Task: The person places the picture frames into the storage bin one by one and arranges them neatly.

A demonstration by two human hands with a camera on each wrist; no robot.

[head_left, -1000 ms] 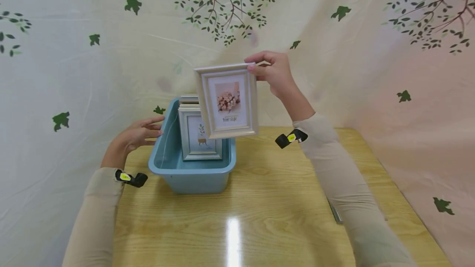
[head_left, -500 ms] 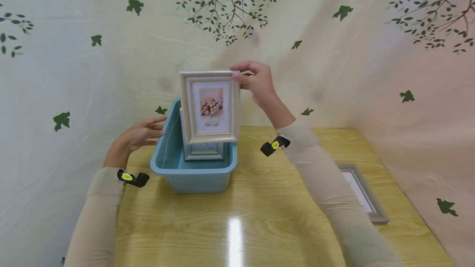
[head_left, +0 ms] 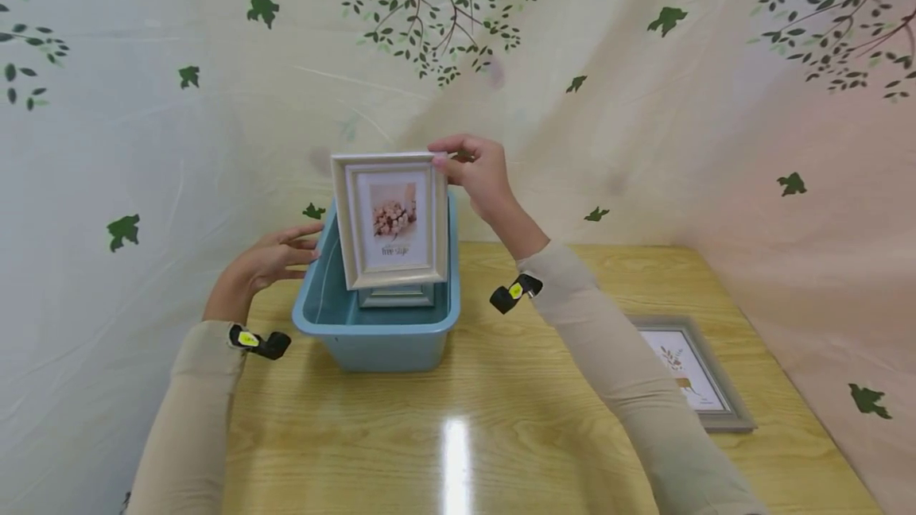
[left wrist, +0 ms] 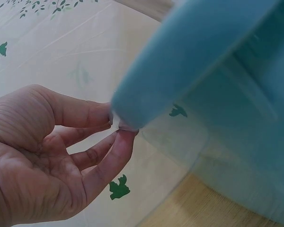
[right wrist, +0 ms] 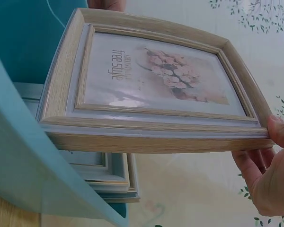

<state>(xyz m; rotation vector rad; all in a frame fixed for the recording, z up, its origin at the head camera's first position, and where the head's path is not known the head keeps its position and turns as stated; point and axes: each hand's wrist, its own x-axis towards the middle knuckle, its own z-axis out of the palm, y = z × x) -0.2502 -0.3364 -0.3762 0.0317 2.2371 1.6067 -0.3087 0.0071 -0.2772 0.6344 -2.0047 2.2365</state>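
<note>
Nearest is the wooden table (head_left: 358,435), with a streak of light along it. Toward its right side a gray frame (head_left: 700,368) lies flat, picture up, partly covered by the right sleeve (head_left: 622,376); it is the one frame that shows outside the tub apart from the one in hand. Farther back stands the blue tub (head_left: 386,350), upright on the table. The left hand (head_left: 266,262) is at its side, fingers fairly straight and the tips touching the outside of the rim, seemingly to steady it. Inside the tub is a stack of frames (right wrist: 114,182), edges showing in the right wrist view; their number cannot be told, since the pale frame (head_left: 390,221) hides most of them from the head. That pale frame, with a bouquet picture, is held slightly tilted over the tub's mouth, in front of the stack; whether its lower edge touches anything is unclear. The right hand (head_left: 483,175) pinches its upper right corner between thumb and fingers. The work looks partway: several frames in the tub, one between places, one on the table. Letting go of the pale frame is not yet done, and the gray frame is untouched. Behind it all hangs a pale cloth (head_left: 529,125) printed with leaves and branches.
</note>
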